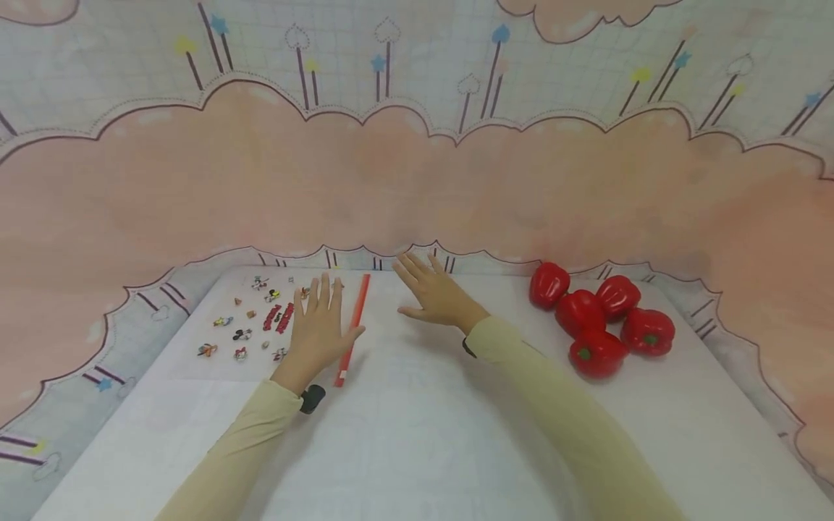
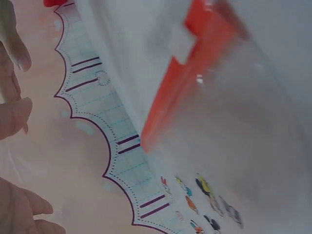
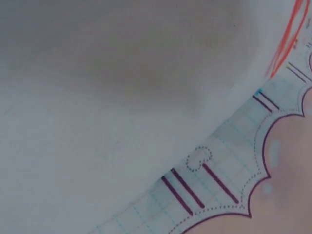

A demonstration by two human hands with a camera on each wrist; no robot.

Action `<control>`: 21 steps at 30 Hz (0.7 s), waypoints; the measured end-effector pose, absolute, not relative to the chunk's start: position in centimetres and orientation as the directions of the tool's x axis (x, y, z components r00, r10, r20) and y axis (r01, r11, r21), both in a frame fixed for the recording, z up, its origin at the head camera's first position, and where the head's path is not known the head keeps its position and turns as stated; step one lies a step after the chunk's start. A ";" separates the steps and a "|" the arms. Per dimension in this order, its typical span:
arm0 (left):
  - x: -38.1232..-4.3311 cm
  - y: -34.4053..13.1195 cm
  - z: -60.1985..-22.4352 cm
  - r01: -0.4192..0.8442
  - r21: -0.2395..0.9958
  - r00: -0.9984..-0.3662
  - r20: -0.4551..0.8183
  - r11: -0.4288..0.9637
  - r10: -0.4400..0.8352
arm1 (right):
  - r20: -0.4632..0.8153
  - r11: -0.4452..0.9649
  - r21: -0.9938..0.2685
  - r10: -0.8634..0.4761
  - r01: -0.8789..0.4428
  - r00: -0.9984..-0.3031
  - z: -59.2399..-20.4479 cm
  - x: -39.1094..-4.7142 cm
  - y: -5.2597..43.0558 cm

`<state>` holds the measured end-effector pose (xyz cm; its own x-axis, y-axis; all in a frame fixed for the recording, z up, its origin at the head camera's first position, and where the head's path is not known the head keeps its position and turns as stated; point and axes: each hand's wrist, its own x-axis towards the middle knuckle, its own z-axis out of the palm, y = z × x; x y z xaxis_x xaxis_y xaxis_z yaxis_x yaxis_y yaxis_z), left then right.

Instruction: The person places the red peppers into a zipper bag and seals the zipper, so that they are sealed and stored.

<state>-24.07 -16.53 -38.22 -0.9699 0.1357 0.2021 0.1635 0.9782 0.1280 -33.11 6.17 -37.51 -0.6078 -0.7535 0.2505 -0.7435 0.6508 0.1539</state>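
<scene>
A clear plastic zip bag [image 1: 242,335] printed with small cartoon figures and red lettering lies flat on the left of the white table. A red-orange zip strip [image 1: 352,329] runs along the bag's right side, with a small white part at its near end; the left wrist view also shows the strip [image 2: 168,92]. Over the bag's right part, my left hand [image 1: 319,333] is spread, palm down and fingers straight, hiding some of the print. My right hand [image 1: 435,293] has its fingers extended over the table's far middle, right of the strip, holding nothing.
Several red bell peppers [image 1: 582,312] sit bunched at the table's right rear. Behind the white table [image 1: 417,434] hangs a cloth [image 1: 417,174] with pink clouds and small drawn stars and hearts. Dark bands circle both wrists below the beige sleeves.
</scene>
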 end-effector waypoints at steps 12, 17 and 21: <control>-24.1 -17.4 -39.9 0.164 0.099 -0.980 0.127 0.981 0.151 | 0.118 0.581 0.182 -0.814 -0.793 -0.569 -39.4 -34.4 2.5; -24.1 -17.5 -40.2 0.161 0.086 -0.983 0.106 0.983 0.152 | 0.072 0.555 0.223 -0.829 -0.802 -0.554 -39.9 -34.7 1.2; -24.2 -17.6 -40.3 0.158 0.082 -0.985 0.083 0.984 0.151 | 0.033 0.540 0.256 -0.834 -0.802 -0.551 -40.1 -34.9 0.3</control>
